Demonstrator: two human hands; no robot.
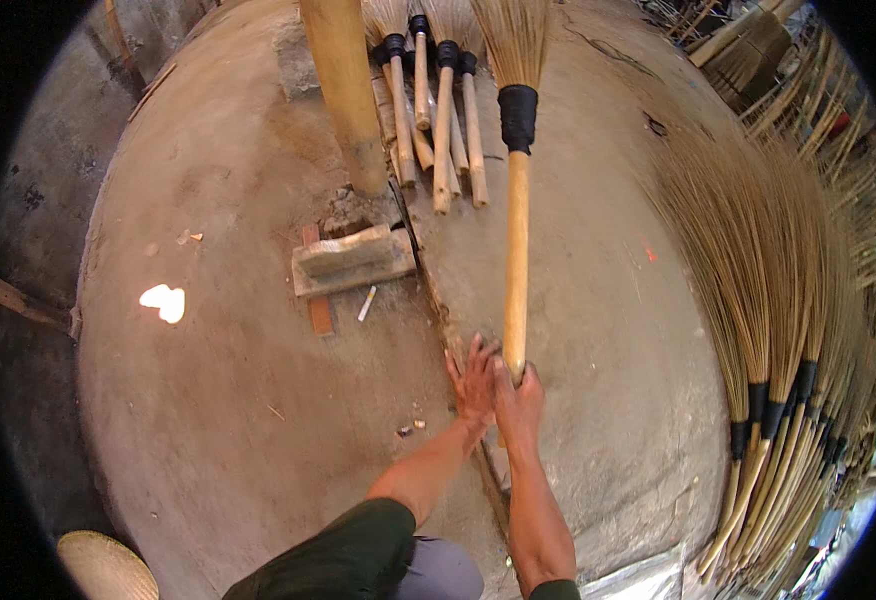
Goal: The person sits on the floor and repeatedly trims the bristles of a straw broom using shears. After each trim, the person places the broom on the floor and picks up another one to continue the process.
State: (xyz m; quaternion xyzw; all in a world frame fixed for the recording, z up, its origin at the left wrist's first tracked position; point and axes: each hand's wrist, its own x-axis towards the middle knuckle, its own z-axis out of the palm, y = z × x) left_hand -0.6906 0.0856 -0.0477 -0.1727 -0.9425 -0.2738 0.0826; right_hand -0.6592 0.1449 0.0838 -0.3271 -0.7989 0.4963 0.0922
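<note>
Gripping the broom (518, 240) by its handle end with the right hand (519, 402), with the left hand (474, 385) spread alongside, over cracked concrete floor (218, 440). Bordered by grey wall (48, 190) at left, bunched brooms (773, 270) at right.

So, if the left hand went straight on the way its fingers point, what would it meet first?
Past some bare floor, the left hand would probably meet the piled brooms' handles, though depth is unclear here.

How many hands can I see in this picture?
2. The right hand grips the lower end of the broom handle; the left hand, spread open, is just left of it. No others show.
</note>
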